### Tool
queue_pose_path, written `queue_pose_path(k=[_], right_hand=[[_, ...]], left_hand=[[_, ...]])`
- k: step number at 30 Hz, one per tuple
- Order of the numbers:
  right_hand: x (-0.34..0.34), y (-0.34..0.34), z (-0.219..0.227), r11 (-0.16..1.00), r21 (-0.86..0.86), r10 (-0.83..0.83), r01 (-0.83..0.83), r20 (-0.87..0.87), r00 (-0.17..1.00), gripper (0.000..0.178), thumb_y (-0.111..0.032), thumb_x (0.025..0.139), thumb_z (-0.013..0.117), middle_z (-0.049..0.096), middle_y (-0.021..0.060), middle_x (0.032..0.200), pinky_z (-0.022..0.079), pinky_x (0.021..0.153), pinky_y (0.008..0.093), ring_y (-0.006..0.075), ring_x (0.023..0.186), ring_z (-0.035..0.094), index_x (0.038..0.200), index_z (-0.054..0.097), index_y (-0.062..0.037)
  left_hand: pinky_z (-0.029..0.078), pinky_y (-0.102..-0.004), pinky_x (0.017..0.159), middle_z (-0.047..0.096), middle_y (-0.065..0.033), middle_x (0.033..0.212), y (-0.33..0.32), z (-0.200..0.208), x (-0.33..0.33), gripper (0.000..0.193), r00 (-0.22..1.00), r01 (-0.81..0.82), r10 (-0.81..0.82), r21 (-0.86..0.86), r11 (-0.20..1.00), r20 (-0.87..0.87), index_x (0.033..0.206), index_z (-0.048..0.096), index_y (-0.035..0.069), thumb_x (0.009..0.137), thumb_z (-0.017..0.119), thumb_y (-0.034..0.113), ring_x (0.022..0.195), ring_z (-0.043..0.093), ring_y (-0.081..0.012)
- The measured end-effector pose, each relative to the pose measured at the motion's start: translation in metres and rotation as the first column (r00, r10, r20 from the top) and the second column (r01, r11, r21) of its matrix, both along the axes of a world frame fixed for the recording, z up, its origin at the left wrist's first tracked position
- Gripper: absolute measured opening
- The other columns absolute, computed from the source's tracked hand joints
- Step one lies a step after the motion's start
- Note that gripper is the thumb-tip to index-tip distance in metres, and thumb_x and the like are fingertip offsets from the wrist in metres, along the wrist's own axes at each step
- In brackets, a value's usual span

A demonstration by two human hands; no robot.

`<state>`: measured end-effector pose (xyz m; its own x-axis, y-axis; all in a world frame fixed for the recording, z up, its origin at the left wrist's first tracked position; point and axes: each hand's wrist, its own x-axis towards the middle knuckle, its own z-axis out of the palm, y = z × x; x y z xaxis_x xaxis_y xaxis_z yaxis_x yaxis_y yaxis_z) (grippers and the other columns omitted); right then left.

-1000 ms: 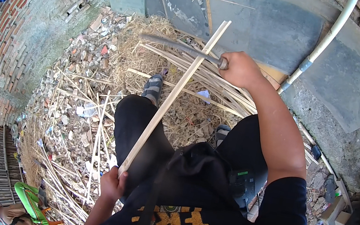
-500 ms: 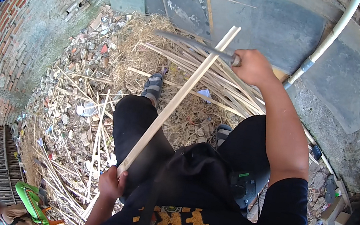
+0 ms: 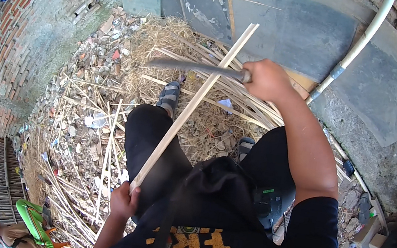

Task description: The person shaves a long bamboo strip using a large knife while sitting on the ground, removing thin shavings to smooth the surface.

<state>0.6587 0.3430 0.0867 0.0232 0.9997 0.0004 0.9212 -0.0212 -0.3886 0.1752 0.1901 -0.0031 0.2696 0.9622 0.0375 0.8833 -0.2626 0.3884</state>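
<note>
My left hand (image 3: pixel 123 200) is closed round the lower end of a long pale bamboo strip (image 3: pixel 187 114), which slants up and to the right across my left thigh. The strip's far end looks grooved or split. In my right hand (image 3: pixel 265 78) is the handle of a machete (image 3: pixel 187 66). Its long dark blade points left and crosses the strip's upper part, slightly blurred. Whether the edge bites into the strip, I cannot tell. Beneath and beyond the blade lies a pile of cut bamboo strips (image 3: pixel 249 101).
Dry shavings (image 3: pixel 157 39) heap beyond my left sandal (image 3: pixel 168 96). More strips (image 3: pixel 108 151) lie scattered over rubble at left. Grey panels (image 3: pixel 296 30) and a white pipe (image 3: pixel 355 53) stand ahead. Another person in green and orange (image 3: pixel 35 223) sits at the lower left.
My right hand and the machete have come down the strip toward me and slightly left. The strip's far end has shifted a little left and nearer. My left hand has barely moved.
</note>
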Motion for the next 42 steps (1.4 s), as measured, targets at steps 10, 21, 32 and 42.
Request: queue_pose_path(k=[10,21,32,42], right_hand=[[0.03,0.018,-0.024,0.986,0.053,-0.147,0.156,-0.144,0.979,0.025,-0.017,0.076,0.066,0.071,0.0205,0.092,0.054,0.082,0.0462,0.0386,0.089,0.067,0.097,0.071,-0.0062],[0.05,0.029,-0.032,0.968,0.024,-0.246,0.249,-0.094,0.965,0.032,-0.019,0.078,0.064,0.071,0.021,0.101,0.054,0.088,0.0443,0.0368,0.097,0.068,0.106,0.072,-0.0076],[0.056,0.023,-0.041,0.971,-0.183,-0.195,0.151,-0.248,0.949,0.032,-0.02,0.078,0.066,0.071,0.0202,0.101,0.053,0.085,0.0449,0.04,0.094,0.067,0.105,0.072,-0.0055],[0.009,0.0,-0.012,0.991,0.108,0.056,-0.074,0.164,0.985,0.026,-0.023,0.08,0.07,0.07,0.0189,0.08,0.053,0.071,0.0448,0.0375,0.077,0.067,0.097,0.071,-0.0042]], left_hand=[[0.042,-0.0444,0.051,0.055,-0.0204,0.057,0.011,0.018,-0.002,0.054,0.998,0.027,-0.012,-0.224,0.974,0.066,0.07,0.051,0.0,0.101,0.052,0.045,0.054,0.058,-0.0396],[0.044,-0.0486,0.05,0.055,-0.0206,0.056,0.011,0.015,0.002,0.049,0.998,0.035,-0.042,-0.123,0.992,-0.049,0.071,0.049,0.003,0.099,0.055,0.043,0.055,0.059,-0.0446],[0.041,-0.0497,0.049,0.053,-0.0221,0.055,0.019,0.016,0.015,0.048,1.0,0.015,-0.012,-0.139,0.99,0.021,0.07,0.048,0.002,0.097,0.059,0.041,0.055,0.056,-0.0461],[0.041,-0.0497,0.05,0.053,-0.0232,0.056,0.006,0.006,-0.008,0.048,0.999,0.02,-0.016,-0.101,0.995,0.037,0.07,0.048,0.002,0.097,0.057,0.04,0.056,0.056,-0.0476]])
